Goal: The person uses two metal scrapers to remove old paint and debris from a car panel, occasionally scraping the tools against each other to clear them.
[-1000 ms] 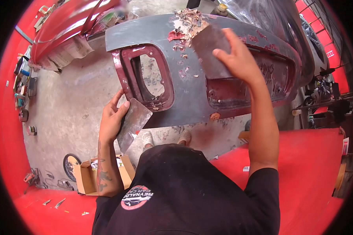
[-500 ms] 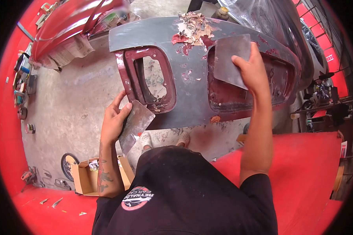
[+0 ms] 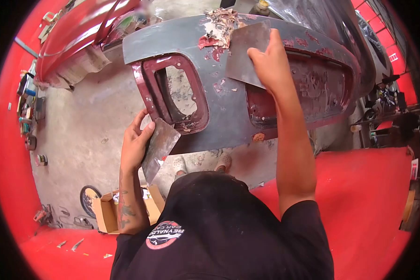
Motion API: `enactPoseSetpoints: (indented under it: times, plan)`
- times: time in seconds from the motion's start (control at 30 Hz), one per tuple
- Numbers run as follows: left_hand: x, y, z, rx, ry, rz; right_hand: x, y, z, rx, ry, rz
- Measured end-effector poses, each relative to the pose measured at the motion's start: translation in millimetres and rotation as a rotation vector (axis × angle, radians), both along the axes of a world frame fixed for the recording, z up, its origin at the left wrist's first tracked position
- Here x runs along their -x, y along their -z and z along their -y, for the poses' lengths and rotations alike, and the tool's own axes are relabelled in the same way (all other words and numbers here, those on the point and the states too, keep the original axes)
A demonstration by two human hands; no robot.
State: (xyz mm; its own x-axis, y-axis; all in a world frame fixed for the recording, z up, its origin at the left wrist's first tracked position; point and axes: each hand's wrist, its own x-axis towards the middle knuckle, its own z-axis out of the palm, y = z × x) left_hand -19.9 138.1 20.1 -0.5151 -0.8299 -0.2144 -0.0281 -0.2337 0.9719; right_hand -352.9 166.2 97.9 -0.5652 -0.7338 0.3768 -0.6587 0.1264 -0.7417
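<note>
A grey car body panel (image 3: 228, 116) with dark red cut-outs stands before me, flaking red and white paint (image 3: 217, 28) heaped along its top edge. My right hand (image 3: 268, 63) grips a flat metal scraper blade (image 3: 242, 53) pressed against the panel just below the flakes. My left hand (image 3: 136, 140) holds a second metal scraper (image 3: 159, 147) low, beside the left cut-out (image 3: 175, 95), off the panel's surface.
A red car part (image 3: 79, 32) lies at the upper left. An open cardboard box (image 3: 108, 210) sits on the concrete floor by my left arm. Tools and tins (image 3: 28, 112) line the left wall. A red mat (image 3: 368, 196) lies at the right.
My right hand has moved the scraper up and left, from the right cut-out back to the panel below the flaking paint. The left hand stays put.
</note>
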Motion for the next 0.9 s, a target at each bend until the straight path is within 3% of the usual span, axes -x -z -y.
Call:
enactPoseSetpoints:
  times: [0.03, 0.1, 0.17, 0.2, 0.23, 0.3, 0.37, 0.47, 0.5, 0.57, 0.7, 0.73, 0.83, 0.87, 0.9]
  plan:
    - [0, 4, 1, 0.015, -0.006, -0.028, 7, -3, -1, -0.003, -0.002, -0.089]
    - [2, 7, 0, 0.022, -0.033, -0.068, 22, -4, -13, 0.058, -0.087, 0.048]
    - [2, 8, -1, 0.052, -0.069, -0.037, 17, -7, -18, 0.129, -0.160, 0.361]
    - [1, 6, 0, 0.053, -0.066, -0.026, 0, 7, 1, 0.149, -0.054, -0.064]
    - [0, 2, 0, 0.011, -0.030, -0.001, -3, 4, 13, 0.148, -0.046, -0.053]
    - [0, -3, 1, -0.019, 0.017, 0.026, -2, -14, 27, -0.121, -0.014, -0.024]
    - [1, 6, 1, 0.047, -0.016, -0.036, 8, -19, 10, -0.105, -0.005, -0.050]
    - [3, 4, -1, 0.038, -0.034, -0.043, 16, -9, -9, 0.191, -0.193, 0.466]
    - [3, 1, -1, 0.039, -0.036, -0.037, 11, -8, 5, 0.193, -0.194, 0.473]
    - [3, -2, -2, 0.020, -0.027, 0.009, -8, -1, 32, 0.015, 0.025, -0.036]
    - [3, 6, -1, 0.064, -0.031, -0.016, 20, -10, 10, 0.051, -0.029, 0.032]
    - [3, 6, -3, 0.045, -0.037, -0.027, 26, -8, -1, 0.109, -0.099, 0.184]
    - [1, 1, -4, 0.005, -0.046, -0.013, 1, 4, 9, 0.098, -0.056, 0.228]
    - [3, -4, -5, -0.021, -0.026, 0.010, -15, 5, 28, 0.137, 0.030, 0.049]
    - [5, -5, -4, -0.009, -0.008, 0.015, -23, -17, 37, -0.050, 0.053, -0.032]
